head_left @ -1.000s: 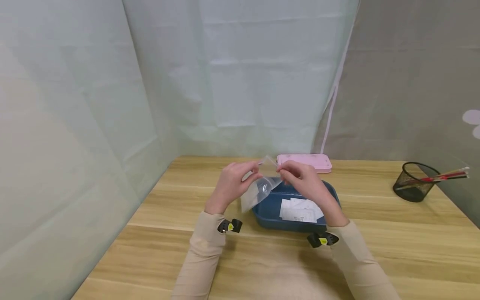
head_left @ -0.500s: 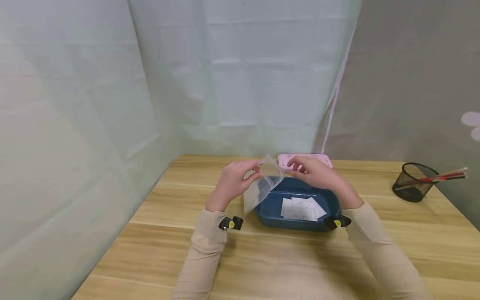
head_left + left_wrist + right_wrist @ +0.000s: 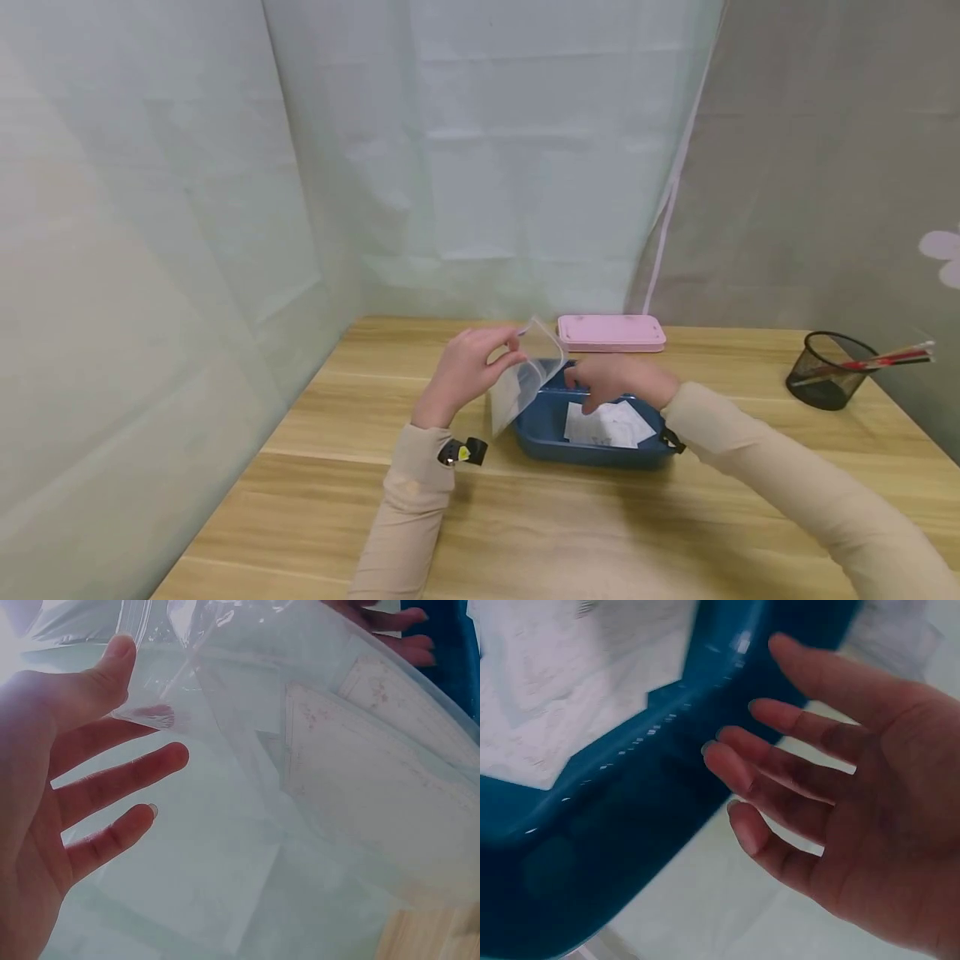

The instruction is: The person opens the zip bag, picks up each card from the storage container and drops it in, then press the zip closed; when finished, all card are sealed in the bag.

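Note:
My left hand (image 3: pixel 471 365) holds up a clear plastic bag (image 3: pixel 519 379) at the blue tray's left end. In the left wrist view the thumb and a finger (image 3: pixel 120 671) pinch the bag's (image 3: pixel 300 795) top edge, the other fingers straight behind it. My right hand (image 3: pixel 609 385) reaches into the blue tray (image 3: pixel 542 440), its fingers just above the white paper packets (image 3: pixel 611 425). The right wrist view shows that hand (image 3: pixel 810 780) with fingers spread and holding nothing, beside the tray's rim (image 3: pixel 637 780) and the packets (image 3: pixel 570 667).
A pink flat box (image 3: pixel 611 332) lies behind the tray by the back wall, with a cord running up. A black mesh pen cup (image 3: pixel 823 383) with red pens stands at the far right. Pale fabric walls close the wooden table (image 3: pixel 525 533) on three sides.
My right hand let go of the bag's top, swung toward the pink box, then came down into the tray over the packets. The left hand kept the bag raised.

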